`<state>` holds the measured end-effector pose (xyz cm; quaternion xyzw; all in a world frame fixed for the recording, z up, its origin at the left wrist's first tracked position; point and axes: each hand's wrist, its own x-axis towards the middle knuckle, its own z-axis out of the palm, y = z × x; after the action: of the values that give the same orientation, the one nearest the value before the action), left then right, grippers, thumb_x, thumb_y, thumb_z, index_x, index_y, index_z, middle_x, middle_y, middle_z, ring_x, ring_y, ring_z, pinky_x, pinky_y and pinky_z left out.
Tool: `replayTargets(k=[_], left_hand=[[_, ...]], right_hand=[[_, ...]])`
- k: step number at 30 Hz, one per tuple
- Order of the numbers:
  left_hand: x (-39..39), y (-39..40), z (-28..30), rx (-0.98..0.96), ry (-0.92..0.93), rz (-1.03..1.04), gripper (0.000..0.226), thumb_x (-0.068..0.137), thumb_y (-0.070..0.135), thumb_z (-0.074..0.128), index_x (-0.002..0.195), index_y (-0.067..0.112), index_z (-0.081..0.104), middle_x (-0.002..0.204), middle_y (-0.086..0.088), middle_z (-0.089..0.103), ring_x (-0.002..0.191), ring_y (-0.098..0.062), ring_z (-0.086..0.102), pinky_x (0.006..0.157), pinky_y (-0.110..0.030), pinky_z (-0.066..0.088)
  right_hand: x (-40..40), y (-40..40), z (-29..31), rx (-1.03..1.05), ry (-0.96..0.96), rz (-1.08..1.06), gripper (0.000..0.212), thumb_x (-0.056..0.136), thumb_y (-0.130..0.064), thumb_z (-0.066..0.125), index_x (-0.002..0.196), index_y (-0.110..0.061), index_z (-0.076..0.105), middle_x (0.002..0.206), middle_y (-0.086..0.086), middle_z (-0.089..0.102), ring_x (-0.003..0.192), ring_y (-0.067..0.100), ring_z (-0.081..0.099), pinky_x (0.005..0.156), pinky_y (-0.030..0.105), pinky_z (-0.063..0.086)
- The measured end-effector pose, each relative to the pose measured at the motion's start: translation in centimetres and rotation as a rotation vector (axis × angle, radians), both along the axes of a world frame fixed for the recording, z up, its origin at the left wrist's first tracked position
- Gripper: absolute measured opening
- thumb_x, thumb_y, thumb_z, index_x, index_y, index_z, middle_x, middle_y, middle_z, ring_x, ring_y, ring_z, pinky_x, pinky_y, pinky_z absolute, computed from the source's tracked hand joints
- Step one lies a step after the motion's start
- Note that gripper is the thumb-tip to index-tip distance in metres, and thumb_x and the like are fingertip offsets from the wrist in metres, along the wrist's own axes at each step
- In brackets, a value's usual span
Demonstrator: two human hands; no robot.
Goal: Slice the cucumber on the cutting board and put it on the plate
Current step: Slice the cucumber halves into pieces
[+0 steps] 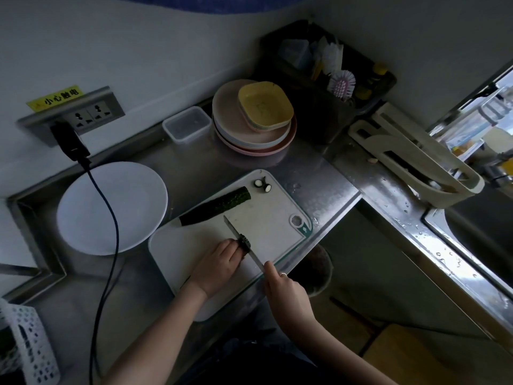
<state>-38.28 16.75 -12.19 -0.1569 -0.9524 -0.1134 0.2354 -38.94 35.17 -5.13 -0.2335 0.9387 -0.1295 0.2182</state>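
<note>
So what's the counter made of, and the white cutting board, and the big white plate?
The counter looks like stainless steel: grey, shiny, mirroring light near the water drops. The cutting board seems plastic: smooth matte white with a green edge and a moulded hole. The white plate is smooth with a soft sheen; it could be ceramic or melamine, and the view can't settle which.

Cutting board (194,245) lies on the counter (319,173), near its front edge. Plate (111,207) sits just left of the board. Long cucumber piece (215,206) lies across the board's rear; two end cuts (263,185) behind it. Stacked dishes (254,118) stand behind the board.
</note>
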Motion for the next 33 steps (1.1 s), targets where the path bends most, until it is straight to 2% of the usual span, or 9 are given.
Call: replayTargets(k=[2, 5, 8, 14, 18, 21, 25, 30, 33], left_hand=[[0.0, -0.1, 0.0, -0.006, 0.002, 0.004, 0.019, 0.096, 0.008, 0.028, 0.103, 0.004, 0.046, 0.089, -0.016, 0.065, 0.094, -0.026, 0.046, 0.068, -0.031, 0.055], [0.1, -0.2, -0.3, 0.004, -0.018, -0.003, 0.023, 0.081, 0.007, 0.039, 0.103, 0.004, 0.046, 0.103, -0.014, 0.049, 0.096, -0.026, 0.045, 0.069, -0.032, 0.055], [0.1, -0.2, -0.6, 0.019, -0.037, -0.012, 0.024, 0.079, 0.006, 0.040, 0.103, 0.005, 0.046, 0.105, -0.012, 0.042, 0.097, -0.026, 0.045, 0.070, -0.032, 0.055], [0.0, -0.2, -0.7, 0.012, -0.034, -0.007, 0.025, 0.080, 0.007, 0.040, 0.104, 0.004, 0.046, 0.106, -0.013, 0.045, 0.098, -0.026, 0.045, 0.070, -0.033, 0.055], [0.1, 0.0, -0.7, 0.003, -0.033, 0.016, 0.022, 0.083, 0.011, 0.042, 0.103, 0.005, 0.047, 0.094, -0.015, 0.064, 0.096, -0.025, 0.047, 0.071, -0.032, 0.054], [0.1, 0.0, -0.5, -0.016, -0.018, 0.018, 0.018, 0.087, 0.015, 0.046, 0.103, 0.007, 0.047, 0.093, -0.013, 0.062, 0.093, -0.024, 0.048, 0.075, -0.034, 0.051], [0.0, 0.0, -0.8, -0.035, -0.014, 0.011, 0.017, 0.088, 0.012, 0.048, 0.104, 0.006, 0.047, 0.088, -0.015, 0.062, 0.088, -0.026, 0.047, 0.068, -0.036, 0.053], [0.2, -0.1, -0.9, -0.020, -0.011, 0.043, 0.023, 0.101, 0.016, 0.027, 0.105, 0.005, 0.048, 0.089, -0.014, 0.063, 0.092, -0.025, 0.048, 0.070, -0.034, 0.053], [0.2, 0.0, -0.8, -0.013, -0.012, 0.038, 0.018, 0.094, 0.014, 0.037, 0.105, 0.003, 0.047, 0.090, -0.015, 0.063, 0.093, -0.026, 0.047, 0.071, -0.033, 0.054]], right_hand=[[0.1, -0.1, -0.2, 0.026, 0.001, 0.022, 0.017, 0.095, -0.016, 0.041, 0.112, -0.017, 0.036, 0.087, 0.007, 0.059, 0.071, 0.032, 0.061, 0.059, 0.041, 0.051], [0.1, -0.5, -0.3, 0.067, -0.014, 0.023, 0.018, 0.094, -0.013, 0.041, 0.112, -0.017, 0.037, 0.091, 0.007, 0.060, 0.073, 0.033, 0.062, 0.056, 0.037, 0.045], [0.0, -0.8, -0.3, 0.098, -0.021, 0.021, 0.024, 0.092, -0.010, 0.040, 0.115, -0.015, 0.037, 0.092, 0.008, 0.060, 0.075, 0.035, 0.062, 0.055, 0.036, 0.041], [-0.4, -0.8, -0.1, 0.061, -0.050, -0.009, 0.022, 0.094, -0.013, 0.039, 0.116, -0.017, 0.036, 0.092, 0.007, 0.062, 0.076, 0.033, 0.063, 0.059, 0.039, 0.049], [-0.8, -0.6, 0.8, -0.049, -0.058, -0.109, 0.011, 0.098, -0.021, 0.038, 0.108, -0.017, 0.038, 0.085, 0.009, 0.061, 0.075, 0.032, 0.061, 0.058, 0.040, 0.044], [-0.4, -0.4, 1.0, -0.076, -0.035, -0.095, 0.009, 0.099, -0.024, 0.037, 0.106, -0.018, 0.037, 0.084, 0.007, 0.059, 0.073, 0.030, 0.061, 0.058, 0.040, 0.045], [-0.1, -0.3, 0.8, -0.050, -0.020, -0.049, 0.013, 0.100, -0.026, 0.036, 0.109, -0.016, 0.038, 0.085, 0.008, 0.060, 0.074, 0.033, 0.062, 0.061, 0.044, 0.050], [-0.1, -0.4, 0.4, -0.033, -0.018, -0.025, 0.016, 0.100, -0.024, 0.036, 0.111, -0.014, 0.039, 0.086, 0.009, 0.061, 0.075, 0.035, 0.062, 0.061, 0.045, 0.050], [-0.2, -0.3, 0.2, -0.032, -0.025, -0.030, 0.015, 0.099, -0.023, 0.036, 0.110, -0.013, 0.040, 0.086, 0.010, 0.061, 0.075, 0.037, 0.062, 0.061, 0.046, 0.051]])
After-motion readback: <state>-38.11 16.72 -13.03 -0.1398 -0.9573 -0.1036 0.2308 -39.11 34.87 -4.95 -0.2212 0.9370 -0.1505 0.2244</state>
